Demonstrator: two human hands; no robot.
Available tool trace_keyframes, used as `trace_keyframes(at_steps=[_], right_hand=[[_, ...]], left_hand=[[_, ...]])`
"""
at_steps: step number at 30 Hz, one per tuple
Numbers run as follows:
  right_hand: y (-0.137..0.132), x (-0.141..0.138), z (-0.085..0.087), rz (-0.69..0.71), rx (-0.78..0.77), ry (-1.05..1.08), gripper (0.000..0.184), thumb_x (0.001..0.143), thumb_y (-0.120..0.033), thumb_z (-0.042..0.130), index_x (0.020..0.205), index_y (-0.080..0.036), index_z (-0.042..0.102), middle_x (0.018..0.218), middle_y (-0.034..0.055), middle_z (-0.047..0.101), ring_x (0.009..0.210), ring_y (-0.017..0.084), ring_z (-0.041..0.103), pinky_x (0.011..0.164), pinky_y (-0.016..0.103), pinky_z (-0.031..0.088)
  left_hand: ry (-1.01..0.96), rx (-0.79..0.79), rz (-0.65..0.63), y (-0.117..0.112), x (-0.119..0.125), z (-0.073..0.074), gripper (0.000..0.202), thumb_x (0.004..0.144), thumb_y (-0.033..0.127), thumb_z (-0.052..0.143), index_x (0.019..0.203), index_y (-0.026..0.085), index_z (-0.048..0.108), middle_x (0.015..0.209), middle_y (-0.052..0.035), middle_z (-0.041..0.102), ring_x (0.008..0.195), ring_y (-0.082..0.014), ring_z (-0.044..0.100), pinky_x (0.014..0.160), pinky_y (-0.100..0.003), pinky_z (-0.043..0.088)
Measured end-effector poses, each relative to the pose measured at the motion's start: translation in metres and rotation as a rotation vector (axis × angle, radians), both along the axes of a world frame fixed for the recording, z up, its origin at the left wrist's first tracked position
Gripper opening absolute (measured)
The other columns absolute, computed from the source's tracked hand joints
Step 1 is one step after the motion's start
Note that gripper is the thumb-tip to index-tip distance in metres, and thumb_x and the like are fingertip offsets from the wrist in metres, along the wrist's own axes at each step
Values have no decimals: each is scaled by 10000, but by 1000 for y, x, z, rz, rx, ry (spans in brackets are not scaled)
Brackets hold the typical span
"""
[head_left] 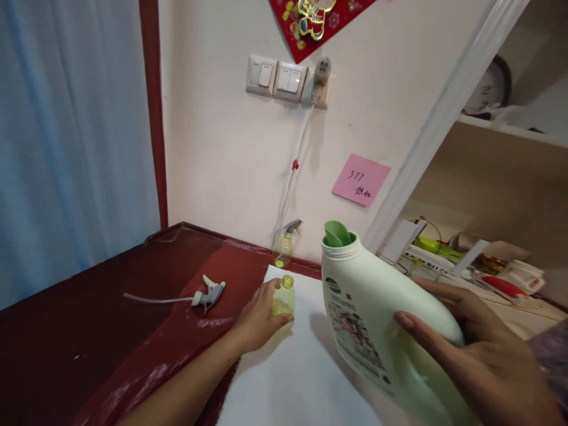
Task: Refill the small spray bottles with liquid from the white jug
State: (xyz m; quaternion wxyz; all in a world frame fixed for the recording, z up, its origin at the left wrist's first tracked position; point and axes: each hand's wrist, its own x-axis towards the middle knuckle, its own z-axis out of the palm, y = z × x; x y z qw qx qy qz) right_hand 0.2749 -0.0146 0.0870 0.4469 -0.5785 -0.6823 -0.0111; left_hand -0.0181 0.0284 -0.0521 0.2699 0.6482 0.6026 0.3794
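In the head view my left hand (264, 315) is wrapped round a small see-through yellow bottle (284, 299), which stands upright with its neck uncovered on a white sheet (288, 367). My right hand (474, 337) grips a large pale green detergent jug (355, 307) by its handle. Tilted toward the left, the jug has its cap off, and a green pouring spout (338, 235) shows in its mouth. The mouth is up and to the right of the small bottle, apart from it. A grey and pale green spray head (208, 294) with a clear tube lies left of my left hand.
A second yellow spray bottle (284, 245) with its grey head on stands against the wall. Dark red table (110, 325) spreads to the left, beside a blue curtain (75, 130). Shelves with assorted items (479, 260) are at right. A white cord (290, 183) hangs from the socket.
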Motion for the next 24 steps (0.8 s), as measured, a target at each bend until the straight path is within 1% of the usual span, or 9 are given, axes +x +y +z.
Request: trace_keyframes(at_steps=[3, 6, 9, 12, 15, 18, 21, 24], right_hand=[[-4, 3, 14, 63, -100, -51, 592, 695, -766, 688, 1099, -335, 729, 1061, 15, 799, 889, 301, 773, 544, 289, 628], [-5, 2, 25, 145, -161, -169, 561, 741, -748, 674, 1137, -353, 719, 1079, 2, 797, 871, 278, 778, 538, 265, 627], [-4, -3, 35, 221, -164, -299, 511, 780, -724, 666, 1139, -364, 707, 1011, -13, 803, 779, 231, 773, 564, 246, 627], [-3, -9, 42, 247, -125, -411, 450, 820, -703, 656, 1137, -386, 693, 967, -35, 804, 728, 198, 763, 554, 224, 610], [-1, -12, 45, 244, -88, -496, 415, 834, -699, 645, 1131, -412, 688, 934, -54, 806, 690, 193, 761, 527, 232, 600], [2, -15, 45, 238, -84, -564, 420, 825, -712, 631, 1117, -418, 696, 931, -50, 810, 708, 224, 770, 538, 282, 613], [5, -17, 44, 227, -97, -613, 450, 816, -727, 612, 1108, -400, 712, 927, -15, 812, 708, 266, 772, 524, 335, 605], [7, -21, 43, 221, -92, -639, 471, 802, -710, 628, 1101, -363, 733, 929, 37, 810, 707, 295, 766, 527, 353, 583]], left_hand=[[1, 0, -3, 0, 1, 1, 764, 779, 340, 705, 1450, 150, 393, 1496, -189, 491, 1406, -336, 434, 1158, -476, 351], [3, -1, -5, 0, 1, 1, 766, 779, 331, 710, 1455, 160, 394, 1495, -183, 496, 1410, -335, 434, 1154, -466, 360], [0, -1, -8, 0, 1, 2, 769, 779, 326, 718, 1461, 183, 393, 1517, -167, 483, 1424, -332, 421, 1164, -460, 350], [-8, -4, -7, -1, 1, 4, 758, 777, 306, 722, 1454, 185, 403, 1527, -155, 477, 1421, -325, 425, 1174, -461, 335], [-16, -7, -11, -3, 2, 6, 745, 774, 290, 725, 1442, 179, 417, 1514, -153, 493, 1404, -320, 446, 1172, -453, 341], [-21, -9, -11, -4, 2, 7, 746, 776, 301, 722, 1447, 187, 416, 1513, -161, 494, 1401, -335, 453, 1160, -466, 355], [-21, -5, -13, -5, 1, 7, 750, 779, 312, 722, 1451, 200, 410, 1515, -161, 494, 1408, -339, 449, 1160, -470, 356], [-19, -3, -19, -4, 1, 7, 740, 788, 318, 722, 1447, 201, 407, 1514, -158, 496, 1403, -334, 454, 1155, -467, 363]])
